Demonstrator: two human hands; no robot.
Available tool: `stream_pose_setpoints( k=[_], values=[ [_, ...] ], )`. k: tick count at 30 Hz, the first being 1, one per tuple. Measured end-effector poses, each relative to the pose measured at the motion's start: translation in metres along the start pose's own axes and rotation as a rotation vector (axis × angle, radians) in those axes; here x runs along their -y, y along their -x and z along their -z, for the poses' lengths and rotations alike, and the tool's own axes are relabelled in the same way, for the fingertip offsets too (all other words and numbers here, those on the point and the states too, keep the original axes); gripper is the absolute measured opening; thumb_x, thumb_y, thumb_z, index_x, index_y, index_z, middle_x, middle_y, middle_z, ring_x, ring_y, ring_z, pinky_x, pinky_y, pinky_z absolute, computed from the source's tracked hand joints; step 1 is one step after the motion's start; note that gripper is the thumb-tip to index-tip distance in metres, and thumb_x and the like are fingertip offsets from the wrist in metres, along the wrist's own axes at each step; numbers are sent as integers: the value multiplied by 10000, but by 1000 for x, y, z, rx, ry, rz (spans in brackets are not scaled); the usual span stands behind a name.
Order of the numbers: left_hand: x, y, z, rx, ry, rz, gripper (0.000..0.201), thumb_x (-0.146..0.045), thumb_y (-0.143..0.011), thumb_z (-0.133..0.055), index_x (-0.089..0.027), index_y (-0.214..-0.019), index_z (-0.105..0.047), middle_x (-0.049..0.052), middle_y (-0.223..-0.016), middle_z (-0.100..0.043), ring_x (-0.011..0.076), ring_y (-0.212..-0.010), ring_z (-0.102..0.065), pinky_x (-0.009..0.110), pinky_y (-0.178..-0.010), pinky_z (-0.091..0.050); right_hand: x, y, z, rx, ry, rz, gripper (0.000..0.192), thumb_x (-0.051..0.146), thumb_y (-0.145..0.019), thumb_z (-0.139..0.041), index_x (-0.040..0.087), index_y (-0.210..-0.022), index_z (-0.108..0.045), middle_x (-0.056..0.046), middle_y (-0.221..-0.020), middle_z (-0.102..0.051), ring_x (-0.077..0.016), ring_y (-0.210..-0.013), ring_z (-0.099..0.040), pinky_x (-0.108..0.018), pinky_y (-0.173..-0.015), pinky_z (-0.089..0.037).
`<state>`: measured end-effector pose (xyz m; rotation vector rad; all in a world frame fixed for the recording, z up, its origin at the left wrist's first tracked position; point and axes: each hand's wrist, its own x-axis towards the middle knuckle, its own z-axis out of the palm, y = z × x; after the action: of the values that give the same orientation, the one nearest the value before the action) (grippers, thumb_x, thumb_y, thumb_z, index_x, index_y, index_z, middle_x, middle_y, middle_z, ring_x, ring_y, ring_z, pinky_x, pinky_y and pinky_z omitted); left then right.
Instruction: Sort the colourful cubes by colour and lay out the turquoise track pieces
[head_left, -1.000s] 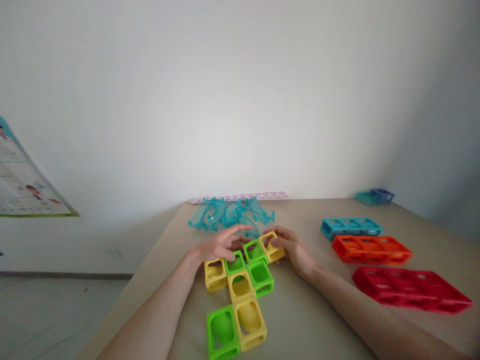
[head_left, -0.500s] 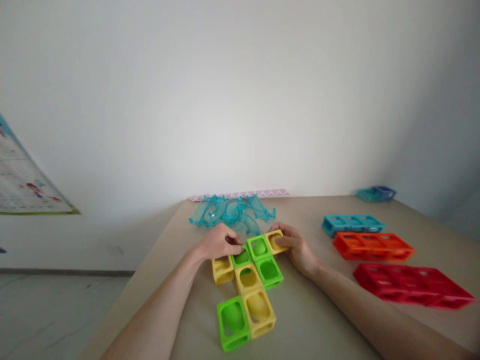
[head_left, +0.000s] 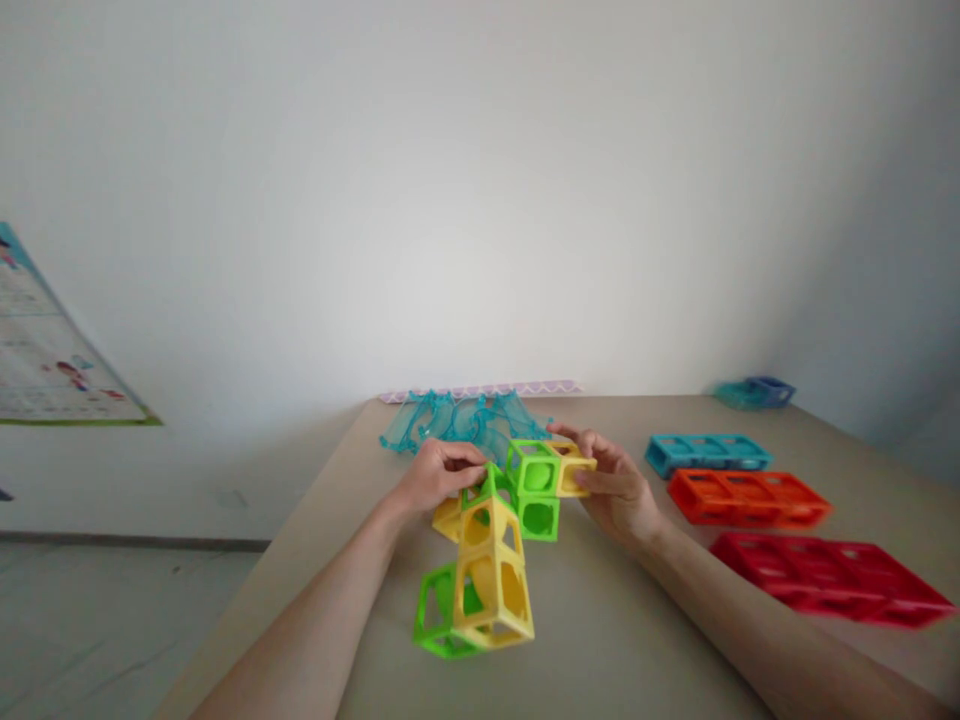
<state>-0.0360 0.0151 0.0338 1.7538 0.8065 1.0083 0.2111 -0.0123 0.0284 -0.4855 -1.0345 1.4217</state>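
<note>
Beige table (head_left: 600, 640) running from the near edge to a pale wall, left edge slanting away over bare grey floor. Broad bare stretch of tabletop between the two forearms and along the near edge; more bare surface between the centre and the right-hand rows. Poster (head_left: 45, 360) tilted on the left wall, well apart from everything.

On the right, three flat cube frames side by side, not touching: red frame (head_left: 832, 580) nearest, orange frame (head_left: 750, 497) behind it, blue frame (head_left: 705, 452) farther back. Small teal and blue pieces (head_left: 754, 391) close to the far right corner. Heap of clear teal curved pieces (head_left: 457, 420) by the far edge, just behind the hands, with a patterned strip (head_left: 480, 390) against the wall.

At the centre, cluster of yellow and green cubes (head_left: 495, 540), joined, raised at the far end and tilted, its near end low over or resting on the table, hard to tell which. Left hand (head_left: 435, 475) closed around the cluster's upper left side. Right hand (head_left: 619, 490) gripping the yellow cube at the upper right, fingers curled over its outer face.
</note>
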Motion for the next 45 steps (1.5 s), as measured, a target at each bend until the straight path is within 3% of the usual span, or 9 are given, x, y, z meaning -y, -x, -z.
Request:
stream_pose_setpoints(
  k=[6,11,16,19,25,28,35,41,45],
  values=[
    [5,0,-7,21,8,-2,127,-264,-753,-658,-142,-762,-693,16,-748,-646,122,-671,-559,227,-643,-430,-10,4,-7,42,25,-43,303,170,-605,-801,236,-862,-655,-24,-1132,-643,-191,-876,-627,-302,-745,-493],
    [7,-1,-7,11,-7,33,170,-309,-763,-637,-140,-742,-638,-1,-709,-599,120,-649,-534,228,-637,-415,-15,4,-5,94,109,-56,291,229,-634,-816,215,-874,-653,-37,-1078,-673,-175,-809,-636,-276,-700,-487],
    [3,2,-6,123,74,140,274,-411,-768,-649,-145,-771,-584,7,-771,-592,126,-686,-538,228,-635,-411,-13,4,-5,0,136,-6,204,281,-684,-796,199,-799,-649,-41,-1033,-688,-185,-843,-637,-285,-728,-491],
    [2,4,-5,171,127,210,341,-464,-742,-679,-143,-778,-573,-11,-692,-564,109,-617,-507,217,-583,-378,-11,2,-7,-87,138,-43,206,344,-716,-767,188,-751,-637,-36,-845,-693,-160,-702,-618,-268,-638,-484],
    [1,5,-5,157,164,273,399,-497,-677,-737,-137,-751,-582,-26,-644,-552,90,-565,-479,214,-549,-353,-10,1,-5,-162,128,-92,229,360,-695,-763,182,-701,-618,-44,-810,-683,-161,-657,-598,-279,-609,-484],
    [-4,5,-6,131,145,339,399,-496,-664,-745,-138,-743,-586,-31,-632,-554,87,-547,-484,215,-536,-352,-7,4,-5,-118,77,-7,213,297,-636,-789,199,-691,-608,-37,-963,-668,-181,-766,-611,-285,-651,-482],
    [-10,7,-4,152,248,419,377,-445,-631,-781,-151,-720,-563,-32,-619,-569,89,-524,-508,216,-514,-359,-6,4,-5,-17,90,-58,249,199,-573,-772,215,-729,-578,-28,-1054,-632,-218,-855,-603,-318,-698,-468],
    [-5,6,-4,108,271,348,362,-422,-653,-779,-153,-726,-547,-37,-610,-547,79,-513,-491,200,-493,-347,-10,6,1,150,293,23,256,199,-642,-742,224,-814,-554,-36,-1062,-600,-223,-925,-563,-313,-754,-444],
    [-7,6,-6,117,425,257,394,-383,-657,-789,-188,-913,-562,-3,-786,-629,110,-615,-571,216,-568,-414,-8,11,-4,204,390,62,271,232,-702,-730,233,-835,-494,-27,-979,-582,-200,-881,-536,-296,-736,-437]
  ],
)
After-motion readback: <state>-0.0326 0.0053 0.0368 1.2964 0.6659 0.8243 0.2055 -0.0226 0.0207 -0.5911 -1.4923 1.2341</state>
